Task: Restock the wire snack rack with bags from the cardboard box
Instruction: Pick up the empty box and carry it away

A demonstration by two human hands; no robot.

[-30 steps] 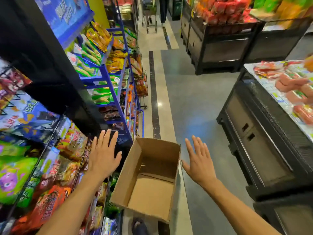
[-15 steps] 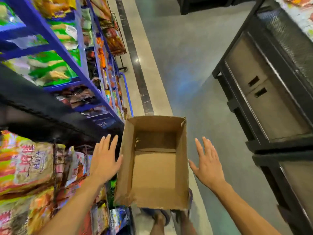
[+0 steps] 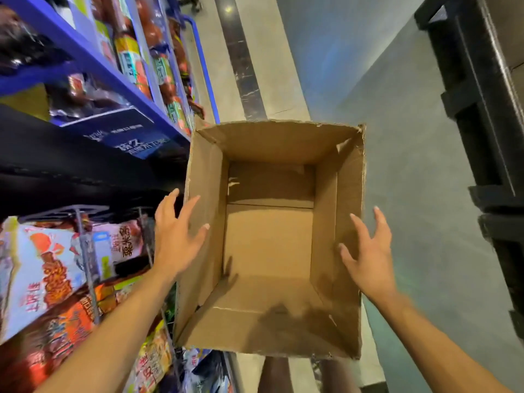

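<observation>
An open brown cardboard box (image 3: pixel 269 245) stands on the floor right below me, and no bags show inside it. My left hand (image 3: pixel 177 236) hovers at its left wall with fingers spread, holding nothing. Over the box's right wall my right hand (image 3: pixel 367 256) is likewise spread and empty. The wire snack rack (image 3: pixel 85 251) runs along the left, packed with colourful snack bags (image 3: pixel 42 273).
Blue shelving (image 3: pixel 119 78) with packaged goods rises beyond the rack at upper left. A black display unit (image 3: pixel 487 114) lines the right side of the aisle. Grey and beige floor (image 3: pixel 411 171) runs between them. My legs show just below the box.
My view has tilted down and closer over the box. Both hands have come in from beside the box to its left and right walls.
</observation>
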